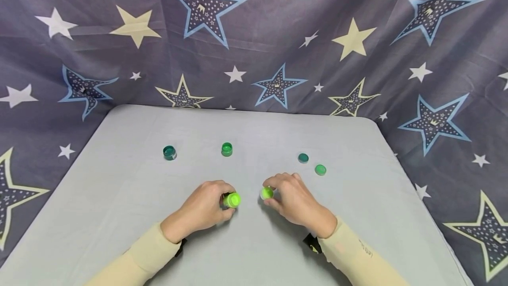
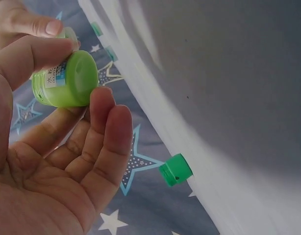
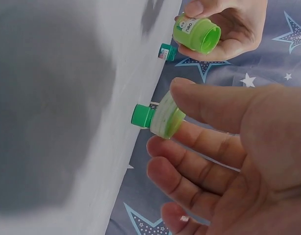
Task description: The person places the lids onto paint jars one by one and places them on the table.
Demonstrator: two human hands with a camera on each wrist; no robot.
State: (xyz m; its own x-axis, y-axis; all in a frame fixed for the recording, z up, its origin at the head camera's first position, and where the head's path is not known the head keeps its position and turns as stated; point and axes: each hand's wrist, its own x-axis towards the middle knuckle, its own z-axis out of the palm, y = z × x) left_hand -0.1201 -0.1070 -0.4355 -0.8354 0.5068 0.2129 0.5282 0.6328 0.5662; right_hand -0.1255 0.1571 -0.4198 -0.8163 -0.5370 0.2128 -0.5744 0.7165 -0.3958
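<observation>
Between its thumb and fingers, my left hand (image 1: 206, 204) holds a small light-green paint jar (image 1: 232, 200), its uncovered mouth showing in the right wrist view. A label with printed characters wraps the jar's side in the left wrist view. Opposite it, my right hand (image 1: 295, 200) pinches the light-green lid (image 3: 169, 116) by its rim, with the green-stained inner side showing. A gap separates lid and jar. Farther back on the table stand an open green jar (image 1: 227, 149) and an open dark teal jar (image 1: 169, 153).
A teal lid (image 1: 303, 158) and a green lid (image 1: 320, 170) lie on the table beyond my right hand. Pale cloth covers the table (image 1: 254, 255). Behind and beside it hangs a dark star-patterned curtain (image 1: 254, 25).
</observation>
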